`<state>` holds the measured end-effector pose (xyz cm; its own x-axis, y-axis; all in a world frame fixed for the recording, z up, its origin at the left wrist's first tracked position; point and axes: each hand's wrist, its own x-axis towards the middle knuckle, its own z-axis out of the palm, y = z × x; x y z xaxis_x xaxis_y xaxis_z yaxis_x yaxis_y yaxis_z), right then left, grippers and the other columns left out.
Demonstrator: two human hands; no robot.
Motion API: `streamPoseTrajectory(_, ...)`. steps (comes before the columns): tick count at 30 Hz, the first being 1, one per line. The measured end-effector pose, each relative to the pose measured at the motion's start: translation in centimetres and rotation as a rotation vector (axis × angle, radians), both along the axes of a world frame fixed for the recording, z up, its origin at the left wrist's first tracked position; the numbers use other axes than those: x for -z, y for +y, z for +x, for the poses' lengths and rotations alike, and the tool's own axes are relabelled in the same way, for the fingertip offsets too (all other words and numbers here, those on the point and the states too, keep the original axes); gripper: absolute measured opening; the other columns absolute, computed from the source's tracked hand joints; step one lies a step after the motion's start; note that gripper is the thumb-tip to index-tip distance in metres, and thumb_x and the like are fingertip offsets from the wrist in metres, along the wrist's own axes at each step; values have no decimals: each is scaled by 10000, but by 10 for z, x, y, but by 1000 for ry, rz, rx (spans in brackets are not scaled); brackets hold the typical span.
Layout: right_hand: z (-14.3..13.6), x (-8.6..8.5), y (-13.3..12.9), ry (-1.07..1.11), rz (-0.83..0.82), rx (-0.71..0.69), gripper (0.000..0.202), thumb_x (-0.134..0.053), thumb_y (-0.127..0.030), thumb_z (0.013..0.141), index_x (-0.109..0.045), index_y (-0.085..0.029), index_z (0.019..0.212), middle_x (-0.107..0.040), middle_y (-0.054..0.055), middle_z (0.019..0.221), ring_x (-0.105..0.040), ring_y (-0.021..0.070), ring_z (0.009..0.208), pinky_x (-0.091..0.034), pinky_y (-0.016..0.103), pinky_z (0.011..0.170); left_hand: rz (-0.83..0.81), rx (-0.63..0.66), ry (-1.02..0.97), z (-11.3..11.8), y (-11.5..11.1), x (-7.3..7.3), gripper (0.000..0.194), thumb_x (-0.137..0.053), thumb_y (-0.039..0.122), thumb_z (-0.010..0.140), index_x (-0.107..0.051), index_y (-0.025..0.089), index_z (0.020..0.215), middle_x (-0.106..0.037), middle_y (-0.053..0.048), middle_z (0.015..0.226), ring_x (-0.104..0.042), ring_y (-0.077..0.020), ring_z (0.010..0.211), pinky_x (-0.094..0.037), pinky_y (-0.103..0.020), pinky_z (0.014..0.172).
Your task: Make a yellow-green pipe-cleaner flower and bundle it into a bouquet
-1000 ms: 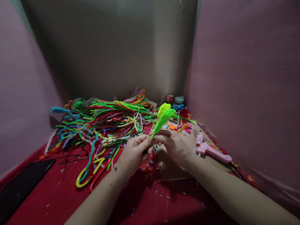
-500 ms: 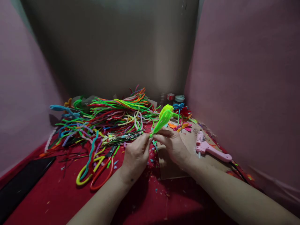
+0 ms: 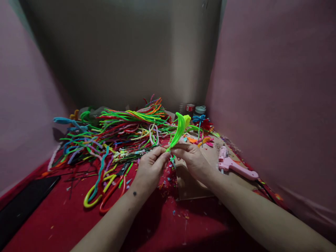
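Observation:
Both hands meet over the middle of the table, pinching the narrow base of a pipe-cleaner flower. Its bright green leaf (image 3: 178, 130) curves upward, with a yellow part (image 3: 187, 120) showing behind it. My left hand (image 3: 152, 166) grips the green base between thumb and index finger. From the right, my right hand (image 3: 193, 159) closes its fingertips on the same spot. The fingers hide the exact joint. Under the right hand lies a piece of cardboard (image 3: 194, 191).
Behind the hands spreads a heap of coloured pipe cleaners (image 3: 131, 122). Scissors (image 3: 112, 189) with yellow and red handles lie left, near a black phone-like slab (image 3: 28, 206). A pink glue gun (image 3: 236, 168) rests right. Blue and red flowers (image 3: 201, 120) and a lidded jar (image 3: 200, 110) stand farther back.
The green leaf has turned from leaning right to standing more upright, its tip now curving left and covering more of the yellow part. Both hands stay at the base, the left wrist slightly rotated.

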<state>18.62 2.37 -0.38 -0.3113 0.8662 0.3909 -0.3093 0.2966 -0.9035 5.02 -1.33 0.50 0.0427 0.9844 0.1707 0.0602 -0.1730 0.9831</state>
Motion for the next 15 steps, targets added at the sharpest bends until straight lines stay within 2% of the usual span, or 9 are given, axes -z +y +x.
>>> streamPoseTrajectory(6, 2, -2, 0, 4, 16, -15, 104, -669, -292, 749, -751, -267, 808, -689, -3, 839, -578, 149, 830, -407, 333, 853, -192, 212, -283, -4, -1, -5, 235, -613, 310, 791, -488, 170, 649, -394, 86, 459, -222, -20, 347, -174, -163, 351)
streamPoseTrajectory(11, 1, 1, 2, 98, -71, -149, 120, -684, -239, 715, -752, -260, 812, -681, -1, 787, -575, 151, 793, -412, 335, 846, -294, 386, -441, -9, 1, -4, 161, -602, 288, 818, -560, 155, 737, -382, 98, 436, -147, -7, 329, -154, -145, 330)
streamPoseTrajectory(15, 1, 3, 1, 111, -92, -202, 140, -676, -220, 714, -751, -250, 829, -677, 1, 801, -573, 151, 806, -406, 331, 861, -329, 452, -512, -10, 2, 1, 190, -579, 298, 839, -579, 148, 722, -361, 97, 423, -135, -8, 324, -171, -136, 317)
